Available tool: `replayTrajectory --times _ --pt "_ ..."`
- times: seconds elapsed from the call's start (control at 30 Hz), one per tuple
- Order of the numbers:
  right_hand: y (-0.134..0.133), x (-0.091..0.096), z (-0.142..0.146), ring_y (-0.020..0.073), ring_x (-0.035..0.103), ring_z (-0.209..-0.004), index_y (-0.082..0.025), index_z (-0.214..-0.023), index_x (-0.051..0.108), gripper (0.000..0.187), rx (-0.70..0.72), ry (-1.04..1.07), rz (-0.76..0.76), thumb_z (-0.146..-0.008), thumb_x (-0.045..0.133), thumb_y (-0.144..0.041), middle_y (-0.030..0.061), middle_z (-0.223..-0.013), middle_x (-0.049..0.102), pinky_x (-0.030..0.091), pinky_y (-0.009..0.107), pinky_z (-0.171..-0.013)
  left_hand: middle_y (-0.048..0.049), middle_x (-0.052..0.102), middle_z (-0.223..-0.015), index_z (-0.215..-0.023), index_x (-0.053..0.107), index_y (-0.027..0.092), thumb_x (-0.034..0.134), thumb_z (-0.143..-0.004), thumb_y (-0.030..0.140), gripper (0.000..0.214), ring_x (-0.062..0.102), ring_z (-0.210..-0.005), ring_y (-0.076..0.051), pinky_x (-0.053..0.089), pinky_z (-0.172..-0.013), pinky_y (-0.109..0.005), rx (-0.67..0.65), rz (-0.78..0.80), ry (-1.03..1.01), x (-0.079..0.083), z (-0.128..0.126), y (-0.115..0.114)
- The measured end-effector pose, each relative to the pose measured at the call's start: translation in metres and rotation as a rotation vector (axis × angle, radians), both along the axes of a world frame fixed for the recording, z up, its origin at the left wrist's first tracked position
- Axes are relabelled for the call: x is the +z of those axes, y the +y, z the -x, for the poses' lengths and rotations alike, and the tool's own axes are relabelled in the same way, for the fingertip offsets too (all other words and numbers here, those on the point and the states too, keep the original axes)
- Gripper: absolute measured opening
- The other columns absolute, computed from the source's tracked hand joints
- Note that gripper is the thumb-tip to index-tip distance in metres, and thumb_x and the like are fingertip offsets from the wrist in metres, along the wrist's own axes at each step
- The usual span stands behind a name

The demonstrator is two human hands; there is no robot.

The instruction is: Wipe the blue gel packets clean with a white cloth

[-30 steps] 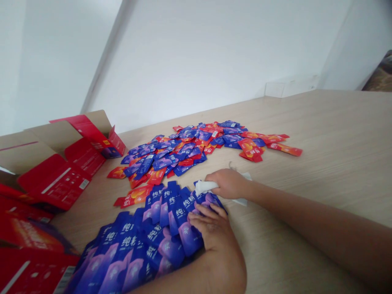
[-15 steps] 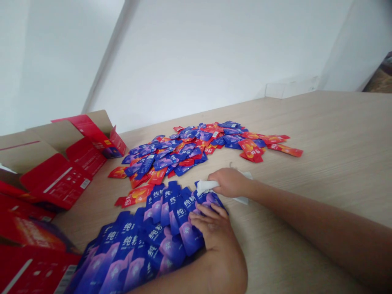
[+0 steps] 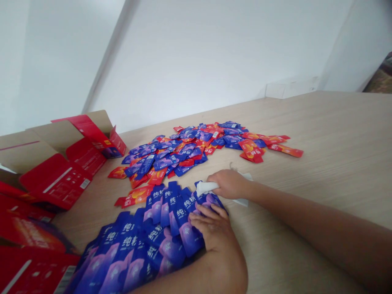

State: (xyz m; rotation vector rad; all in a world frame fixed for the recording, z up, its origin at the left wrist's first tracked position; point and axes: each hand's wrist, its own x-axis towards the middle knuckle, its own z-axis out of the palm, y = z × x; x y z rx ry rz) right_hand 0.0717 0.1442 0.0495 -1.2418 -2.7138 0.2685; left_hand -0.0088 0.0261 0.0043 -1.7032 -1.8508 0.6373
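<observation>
My left hand lies with its fingers spread over a blue-purple sachet at the right end of overlapping rows of sachets. These are laid out flat, faces up, with white characters on them. Closed just beyond it, my right hand grips a wadded white tissue, whose tip touches the top of the sachet under my left fingers. Part of the tissue is hidden inside the fist. A flat white piece shows behind and below the right hand; whether it belongs to the tissue I cannot tell.
A loose heap of blue and red-orange sachets spreads across the middle of the wooden table. Open red cartons line the left side. A white wall rises behind, with a small white box against it.
Almost nothing differs. The tip of the white tissue has shifted very slightly on the sachet, while my left hand stays in place.
</observation>
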Motion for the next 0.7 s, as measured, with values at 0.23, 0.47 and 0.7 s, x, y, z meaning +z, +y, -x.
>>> replayTrajectory --times 0.23,0.47,0.7 --pt "-0.011 0.000 0.008 0.0205 0.061 -0.082 -0.021 -0.093 0.063 0.023 0.148 0.009 0.020 -0.077 0.052 -0.033 0.0056 -0.089 0.068 0.037 0.026 -0.067 -0.0285 0.057 -0.118 -0.124 0.051 0.013 0.036 -0.083 0.004 0.045 0.059 -0.100 -0.038 0.044 -0.082 -0.062 -0.009 -0.015 -0.030 -0.003 -0.001 0.001" --pt "-0.001 0.002 0.000 0.0217 0.061 -0.086 -0.022 -0.097 0.063 0.025 -0.002 -0.013 0.002 -0.078 0.050 -0.031 0.0065 -0.092 0.068 0.038 0.026 -0.067 -0.0287 0.054 -0.122 -0.124 0.051 0.013 0.038 -0.082 0.002 0.046 0.059 -0.101 -0.037 0.044 -0.084 -0.061 -0.007 -0.007 -0.084 0.001 0.000 0.001" --pt "-0.016 0.001 0.009 0.0212 0.060 -0.087 -0.021 -0.095 0.063 0.023 0.140 0.057 0.009 -0.077 0.052 -0.031 0.0057 -0.092 0.068 0.038 0.027 -0.072 -0.0276 0.057 -0.119 -0.122 0.053 0.010 0.038 -0.082 0.002 0.044 0.059 -0.102 -0.037 0.044 -0.084 -0.060 0.003 -0.024 -0.129 0.003 -0.001 0.000"
